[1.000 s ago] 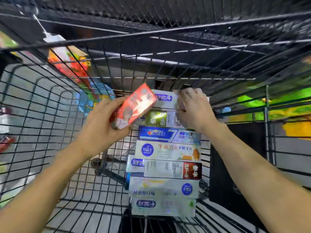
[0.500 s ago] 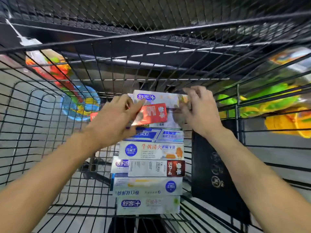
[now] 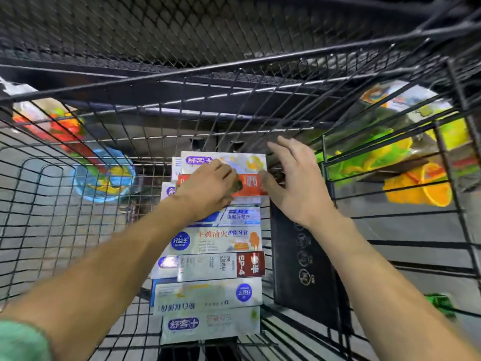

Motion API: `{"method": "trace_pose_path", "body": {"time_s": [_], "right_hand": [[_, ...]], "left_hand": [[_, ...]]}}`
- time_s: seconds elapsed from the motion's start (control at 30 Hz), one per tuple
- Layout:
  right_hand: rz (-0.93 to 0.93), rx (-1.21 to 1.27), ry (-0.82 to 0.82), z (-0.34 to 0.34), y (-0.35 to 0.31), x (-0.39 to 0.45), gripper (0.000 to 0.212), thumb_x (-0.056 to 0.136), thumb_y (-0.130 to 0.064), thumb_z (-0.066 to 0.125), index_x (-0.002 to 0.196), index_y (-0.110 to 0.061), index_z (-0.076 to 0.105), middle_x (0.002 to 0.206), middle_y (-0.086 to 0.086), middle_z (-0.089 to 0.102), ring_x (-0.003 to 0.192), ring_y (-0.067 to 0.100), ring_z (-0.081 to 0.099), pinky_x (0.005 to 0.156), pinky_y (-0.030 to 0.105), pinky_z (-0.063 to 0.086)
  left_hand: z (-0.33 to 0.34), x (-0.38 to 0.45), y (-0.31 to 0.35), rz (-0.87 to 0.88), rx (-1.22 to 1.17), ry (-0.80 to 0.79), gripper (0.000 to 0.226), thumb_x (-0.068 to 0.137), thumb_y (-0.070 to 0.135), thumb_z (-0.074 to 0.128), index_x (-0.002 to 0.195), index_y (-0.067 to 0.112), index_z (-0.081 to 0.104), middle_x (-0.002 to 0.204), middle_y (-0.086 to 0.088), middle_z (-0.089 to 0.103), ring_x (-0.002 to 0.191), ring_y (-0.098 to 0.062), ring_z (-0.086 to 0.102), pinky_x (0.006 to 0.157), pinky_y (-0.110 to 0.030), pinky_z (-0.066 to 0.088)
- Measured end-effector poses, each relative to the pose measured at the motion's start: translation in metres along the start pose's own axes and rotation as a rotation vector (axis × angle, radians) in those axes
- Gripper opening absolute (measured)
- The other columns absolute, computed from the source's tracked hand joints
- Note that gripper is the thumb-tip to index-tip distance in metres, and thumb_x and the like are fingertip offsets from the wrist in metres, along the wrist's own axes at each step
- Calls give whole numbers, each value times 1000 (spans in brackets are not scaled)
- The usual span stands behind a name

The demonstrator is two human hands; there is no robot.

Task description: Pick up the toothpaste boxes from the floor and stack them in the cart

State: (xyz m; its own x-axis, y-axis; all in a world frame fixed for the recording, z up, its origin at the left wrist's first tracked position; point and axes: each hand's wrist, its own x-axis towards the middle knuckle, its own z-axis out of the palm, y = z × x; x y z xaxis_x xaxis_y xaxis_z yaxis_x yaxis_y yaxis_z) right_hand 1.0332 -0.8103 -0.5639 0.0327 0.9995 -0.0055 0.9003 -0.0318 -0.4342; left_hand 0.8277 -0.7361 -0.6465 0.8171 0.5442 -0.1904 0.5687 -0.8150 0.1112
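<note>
Red toothpaste box (image 3: 247, 184): thin printed card, long and flat-sided, lying near the far end of a row of boxes (image 3: 208, 267) on the wire cart (image 3: 78, 230) floor. Left hand (image 3: 208, 188) rests on it, fingers curled over its near edge; whether they grip it cannot be told. Right hand (image 3: 294, 183) is open, fingers spread, thumb at the box's right end. Risk: glossy card slides on its neighbours, so an uneven push could skew the row or tip a box against the black panel (image 3: 304, 269).
</note>
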Motion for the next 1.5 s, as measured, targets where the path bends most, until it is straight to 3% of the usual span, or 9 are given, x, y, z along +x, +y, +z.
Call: {"method": "trace_pose_path", "body": {"time_s": [0.17, 0.27, 0.37, 0.57, 0.77, 0.9, 1.0, 1.27, 1.5], "right_hand": [[-25, -41, 1, 3, 2, 1, 64, 93, -47, 52, 142, -6, 54, 151, 16, 46, 143, 36, 35, 120, 47, 28], [-24, -92, -53, 1, 1, 0, 68, 92, -52, 49, 146, -11, 49, 156, 13, 40, 147, 34, 29, 122, 45, 23], [-32, -133, -106, -10, -13, -2, 73, 92, -59, 39, 149, -15, 45, 159, 9, 36, 149, 31, 27, 123, 47, 21], [-173, -242, -105, -51, -87, 5, 76, 93, -64, 29, 142, -11, 53, 149, 14, 50, 138, 36, 44, 114, 56, 34], [-381, -214, -55, -83, -225, 16, 71, 90, -60, 38, 136, -10, 60, 142, 16, 56, 130, 39, 53, 111, 58, 37], [-562, -223, -101, -84, -340, 15, 74, 87, -64, 38, 136, -13, 60, 145, 17, 53, 131, 38, 51, 112, 55, 37], [-713, -205, -129, -62, -431, 2, 73, 87, -65, 40, 132, -11, 62, 144, 19, 52, 129, 39, 51, 110, 56, 38], [-1044, -198, -254, 38, -693, -102, 75, 89, -69, 33, 139, -17, 55, 150, 16, 47, 135, 39, 44, 115, 55, 30], [-1235, -182, -372, 124, -859, -193, 72, 87, -67, 41, 138, -17, 55, 146, 17, 50, 132, 38, 47, 111, 52, 36]], "left_hand": [[9, -4, 3, -48, -1, 137, 57, 83, 54, 71, 126, 17, 65, 119, -7, 64, 105, -32, 57, 86, -44, 45], [-2, -12, 3, -91, -23, 118, 66, 91, 67, 44, 134, 20, 60, 132, -8, 59, 113, -33, 54, 95, -46, 38], [-38, -36, -3, -204, -1, 121, 75, 94, 64, 17, 142, 17, 51, 142, -9, 53, 125, -33, 49, 104, -47, 35], [-134, -130, -21, -537, 29, 231, 68, 97, 58, 31, 143, 13, 53, 142, -10, 57, 131, -32, 48, 108, -46, 31], [-210, -270, -24, -895, 8, 261, 72, 95, 62, 29, 138, 11, 58, 136, -14, 61, 126, -34, 54, 104, -49, 41], [-233, -400, -43, -1128, 51, 324, 67, 92, 60, 36, 129, 11, 64, 122, -18, 67, 110, -37, 61, 95, -49, 47], [-243, -513, -52, -1309, 102, 349, 67, 93, 62, 36, 132, 14, 61, 125, -14, 66, 110, -35, 60, 94, -48, 44], [-202, -811, -39, -1680, 81, 390, 73, 92, 66, 33, 138, 14, 57, 135, -11, 62, 123, -33, 55, 100, -50, 39], [-152, -972, -16, -1912, 5, 392, 77, 91, 68, 29, 140, 13, 55, 138, -13, 60, 126, -35, 53, 103, -51, 38]]}}
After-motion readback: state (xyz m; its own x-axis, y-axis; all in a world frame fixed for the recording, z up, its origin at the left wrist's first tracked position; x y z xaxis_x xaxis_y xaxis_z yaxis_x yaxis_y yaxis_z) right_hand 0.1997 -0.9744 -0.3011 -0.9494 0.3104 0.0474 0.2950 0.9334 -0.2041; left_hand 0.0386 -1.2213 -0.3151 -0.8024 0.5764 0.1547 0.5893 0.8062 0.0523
